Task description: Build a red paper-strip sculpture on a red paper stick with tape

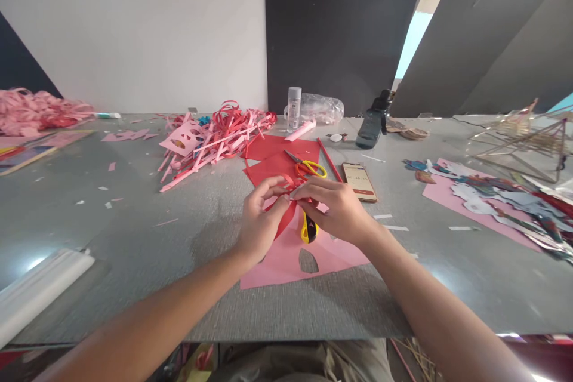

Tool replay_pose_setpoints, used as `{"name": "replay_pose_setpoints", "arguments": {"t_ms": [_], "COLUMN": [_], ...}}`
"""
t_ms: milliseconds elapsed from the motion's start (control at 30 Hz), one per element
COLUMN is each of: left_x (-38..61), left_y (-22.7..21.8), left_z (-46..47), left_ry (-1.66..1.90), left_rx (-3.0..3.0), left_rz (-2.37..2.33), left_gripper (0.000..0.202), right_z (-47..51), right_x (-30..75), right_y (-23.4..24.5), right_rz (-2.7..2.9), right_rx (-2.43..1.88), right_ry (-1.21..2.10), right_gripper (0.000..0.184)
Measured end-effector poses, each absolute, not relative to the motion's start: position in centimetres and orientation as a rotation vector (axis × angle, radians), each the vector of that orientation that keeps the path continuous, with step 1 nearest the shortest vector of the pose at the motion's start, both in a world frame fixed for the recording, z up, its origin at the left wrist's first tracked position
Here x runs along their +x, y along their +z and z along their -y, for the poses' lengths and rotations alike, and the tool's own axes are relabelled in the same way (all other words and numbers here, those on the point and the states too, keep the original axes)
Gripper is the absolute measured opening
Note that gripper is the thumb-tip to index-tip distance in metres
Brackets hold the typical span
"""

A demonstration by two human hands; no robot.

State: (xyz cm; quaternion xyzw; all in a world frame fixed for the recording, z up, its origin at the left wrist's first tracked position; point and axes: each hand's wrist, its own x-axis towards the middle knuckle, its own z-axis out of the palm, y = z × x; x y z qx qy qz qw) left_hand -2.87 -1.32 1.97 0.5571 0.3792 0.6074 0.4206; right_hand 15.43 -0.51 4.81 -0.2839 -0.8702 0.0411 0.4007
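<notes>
My left hand (260, 218) is closed, pinching a red paper strip (285, 224) that curves down over a pink paper sheet. Fingertip to fingertip with it, my right hand (338, 208) is closed on a small whitish piece (294, 193), perhaps tape, against the red paper. Fingers partly hide both. Beneath them lies the pink sheet (277, 271) with cut-out holes. A yellow-and-black utility knife (309, 229) rests on it below my right fingers. Just beyond the hands, yellow-handled scissors (314, 168) lie on red paper (273, 149).
A phone (359, 182) and a red stick (330, 160) are right of the scissors. Behind stand a clear bottle (293, 108) and a dark bottle (370, 125). Pink and red strips (219, 140) heap at back left; cut-outs (487, 194) lie right. A white roll (42, 292) is front left.
</notes>
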Motion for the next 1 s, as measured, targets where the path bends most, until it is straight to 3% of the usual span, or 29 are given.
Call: {"name": "replay_pose_setpoints", "arguments": {"t_ms": [1000], "left_x": [-3.60], "left_y": [1.85], "left_z": [1.05], "left_ry": [1.469], "left_rx": [1.864], "left_rz": [-0.982], "left_gripper": [0.035], "right_z": [0.19], "right_x": [15.78], "right_y": [5.03], "right_rz": [2.320], "right_rx": [-0.723], "right_ry": [0.053], "right_gripper": [0.018]}}
